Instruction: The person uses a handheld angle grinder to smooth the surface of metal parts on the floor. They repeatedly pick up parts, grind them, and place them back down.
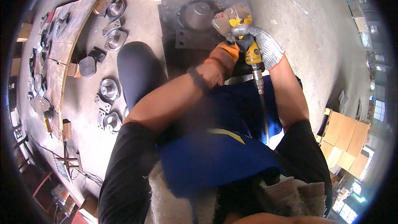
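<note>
Head view: concrete floor (pixel 306 25) is spread beneath everything. At ten o'clock, a wooden platform (pixel 76 16) is strewn with metal pieces. A dark tabletop (pixel 172 14) is set at twelve o'clock, and cardboard boxes (pixel 346 130) are stacked between three and four. Over the tabletop, at one o'clock, a yellow power tool (pixel 241 20) is grasped by the gloved fingers of the right hand (pixel 265 43). A round metal part (pixel 200 13) is placed at the tool's nine o'clock. By the orange-gloved left hand (pixel 226 56) the tool's side is approached; whether its fingers are clenched cannot be told.
</note>
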The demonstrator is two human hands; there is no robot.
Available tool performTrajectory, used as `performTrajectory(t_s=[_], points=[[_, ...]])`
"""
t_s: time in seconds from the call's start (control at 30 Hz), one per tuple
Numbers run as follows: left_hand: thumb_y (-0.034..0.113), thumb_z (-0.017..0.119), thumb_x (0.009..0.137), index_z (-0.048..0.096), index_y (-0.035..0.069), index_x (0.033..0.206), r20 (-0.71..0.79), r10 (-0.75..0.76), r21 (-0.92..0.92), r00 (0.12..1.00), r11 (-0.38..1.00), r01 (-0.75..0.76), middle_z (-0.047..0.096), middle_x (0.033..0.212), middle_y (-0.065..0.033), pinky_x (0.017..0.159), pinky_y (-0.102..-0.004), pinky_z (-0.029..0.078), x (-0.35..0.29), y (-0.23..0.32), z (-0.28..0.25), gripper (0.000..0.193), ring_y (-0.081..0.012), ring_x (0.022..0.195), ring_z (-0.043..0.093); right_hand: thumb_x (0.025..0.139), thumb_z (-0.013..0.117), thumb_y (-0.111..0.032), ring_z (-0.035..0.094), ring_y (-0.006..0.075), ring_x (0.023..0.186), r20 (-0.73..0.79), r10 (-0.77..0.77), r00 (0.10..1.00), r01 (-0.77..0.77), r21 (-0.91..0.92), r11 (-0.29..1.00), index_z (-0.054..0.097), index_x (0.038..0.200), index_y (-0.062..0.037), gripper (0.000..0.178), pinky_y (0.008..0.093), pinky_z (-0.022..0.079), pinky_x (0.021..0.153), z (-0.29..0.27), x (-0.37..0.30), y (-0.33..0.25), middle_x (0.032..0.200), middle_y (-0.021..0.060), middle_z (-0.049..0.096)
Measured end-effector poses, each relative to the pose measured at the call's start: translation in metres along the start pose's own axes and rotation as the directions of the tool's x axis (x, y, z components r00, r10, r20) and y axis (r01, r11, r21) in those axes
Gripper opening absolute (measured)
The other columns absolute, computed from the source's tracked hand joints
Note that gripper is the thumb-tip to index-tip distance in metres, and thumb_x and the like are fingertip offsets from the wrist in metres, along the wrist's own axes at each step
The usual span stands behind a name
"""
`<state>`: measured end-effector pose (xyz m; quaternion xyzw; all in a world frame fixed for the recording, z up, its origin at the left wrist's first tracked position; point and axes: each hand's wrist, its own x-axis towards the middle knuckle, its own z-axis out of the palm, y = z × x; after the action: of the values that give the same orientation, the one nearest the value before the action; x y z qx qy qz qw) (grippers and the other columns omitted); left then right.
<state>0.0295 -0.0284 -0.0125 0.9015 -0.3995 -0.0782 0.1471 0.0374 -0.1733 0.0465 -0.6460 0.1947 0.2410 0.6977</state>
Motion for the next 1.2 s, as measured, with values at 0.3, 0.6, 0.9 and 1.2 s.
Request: performTrajectory(t_s=[0.3,0.6,0.9,1.2], points=[[0.020,0.074,0.068,0.061,0.006,0.111,0.021,-0.033,-0.103,0.999,0.994,0.035,0.067,0.103,-0.0080,0.085,-0.0296,0.050,-0.002,0.000,-0.002,0.047,-0.0226,0.096,0.064,0.090,0.051,-0.023,0.061,0.0127,0.088,0.102,-0.049,0.994,0.041,0.081,0.996,0.064,0.109,-0.0066,0.028,0.0249,0.050,0.074,-0.010,0.013,0.015,0.101,0.0029,0.065],[0.040,0.072,0.073,0.054,0.009,0.104,-0.236,0.060,-0.142,0.970,0.985,-0.096,0.064,0.079,-0.0131,0.058,-0.0378,0.051,-0.007,-0.004,0.014,0.047,-0.0306,0.070,0.065,0.081,0.066,-0.024,0.065,0.0150,0.080,-0.021,0.118,0.993,-0.117,0.055,0.992,0.063,0.104,-0.0058,0.030,0.0257,0.053,0.069,-0.003,0.008,0.003,0.091,0.0044,0.068],[0.017,0.070,0.071,0.058,0.006,0.100,-0.145,-0.060,-0.062,0.988,0.997,0.051,0.064,0.088,-0.0113,0.066,-0.0337,0.052,-0.011,-0.006,0.026,0.034,-0.0262,0.079,0.065,0.080,0.067,-0.023,0.065,0.0159,0.076,-0.058,0.120,0.991,-0.118,0.034,0.992,0.064,0.102,-0.0071,0.027,0.0271,0.053,0.067,0.024,-0.005,-0.011,0.088,0.0044,0.068],[0.023,0.069,0.073,0.062,0.008,0.096,-0.036,-0.094,0.015,0.995,0.995,0.094,0.065,0.092,-0.0094,0.071,-0.0319,0.052,-0.015,0.006,-0.003,0.028,-0.0234,0.085,0.065,0.081,0.064,-0.025,0.065,0.0158,0.073,-0.054,0.035,0.998,-0.039,-0.081,0.996,0.064,0.102,-0.0074,0.027,0.0285,0.053,0.063,0.022,-0.002,-0.013,0.087,0.0040,0.068]])
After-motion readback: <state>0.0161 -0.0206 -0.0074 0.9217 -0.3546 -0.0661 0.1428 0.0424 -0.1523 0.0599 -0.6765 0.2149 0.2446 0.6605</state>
